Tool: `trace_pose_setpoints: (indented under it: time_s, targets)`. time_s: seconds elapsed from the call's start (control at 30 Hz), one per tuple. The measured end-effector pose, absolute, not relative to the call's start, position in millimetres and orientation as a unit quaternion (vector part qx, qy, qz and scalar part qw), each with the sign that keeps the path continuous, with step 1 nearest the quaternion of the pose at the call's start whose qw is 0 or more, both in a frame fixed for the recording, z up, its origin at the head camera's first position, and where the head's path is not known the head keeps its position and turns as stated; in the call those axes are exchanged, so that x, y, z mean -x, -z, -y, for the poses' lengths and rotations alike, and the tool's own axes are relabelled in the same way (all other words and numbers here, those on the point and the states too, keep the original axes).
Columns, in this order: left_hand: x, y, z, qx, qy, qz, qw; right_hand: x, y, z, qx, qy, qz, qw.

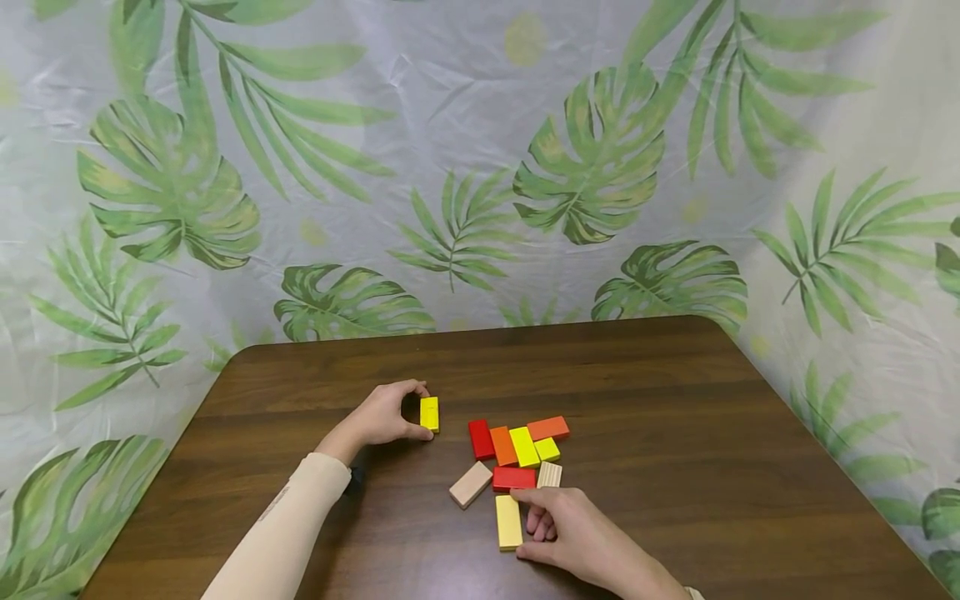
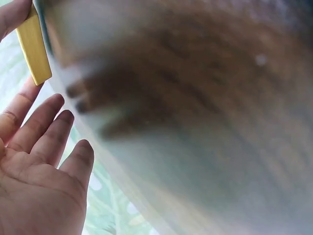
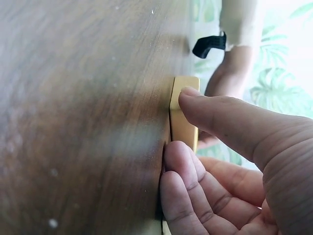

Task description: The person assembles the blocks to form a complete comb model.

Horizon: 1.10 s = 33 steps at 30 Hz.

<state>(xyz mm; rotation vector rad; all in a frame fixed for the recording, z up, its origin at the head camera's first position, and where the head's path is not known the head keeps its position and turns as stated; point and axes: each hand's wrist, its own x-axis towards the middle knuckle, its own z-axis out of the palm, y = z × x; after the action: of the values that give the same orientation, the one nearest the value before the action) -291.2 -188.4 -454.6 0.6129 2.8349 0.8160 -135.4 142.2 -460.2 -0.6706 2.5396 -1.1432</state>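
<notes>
My left hand (image 1: 381,414) pinches a bright yellow block (image 1: 429,414) by its two ends, between thumb and index finger, left of a group of blocks. In the left wrist view the same hand (image 2: 41,171) has its other fingers spread off the block. At the near side of the group, my right hand (image 1: 577,527) grips a pale yellow block (image 1: 508,523) lengthwise, thumb at the near end and index finger at the far end. The right wrist view has this block (image 3: 184,125) flat on the tabletop, partly covered by thumb and fingers.
Between the hands lie a red block (image 1: 480,439), an orange block (image 1: 503,447), yellow and orange-red ones, a second red block (image 1: 513,479), a plain wooden block (image 1: 471,485) and a striped wooden block (image 1: 550,474). A leaf-patterned curtain (image 1: 465,150) hangs behind the brown table (image 1: 675,417).
</notes>
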Motion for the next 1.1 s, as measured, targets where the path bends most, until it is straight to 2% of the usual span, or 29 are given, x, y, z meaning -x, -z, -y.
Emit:
trace_pose_setpoints:
  time_s: [0.33, 0.67, 1.1]
  targets:
    - [295.9, 457.6, 196.2, -0.203, -0.287, -0.932, 0.092, 136.0, 460.1, -141.8, 0.244, 0.396, -0.876, 0.131]
    - [304.7, 458.5, 216.3, -0.213, -0.382, -0.883, 0.172, 135.8, 460.1, -142.1, 0.243, 0.401, -0.873, 0.130]
    - [306.4, 459.7, 214.9, -0.217, -0.350, -0.897, 0.160, 135.0, 460.1, -140.9, 0.242, 0.395, -0.879, 0.113]
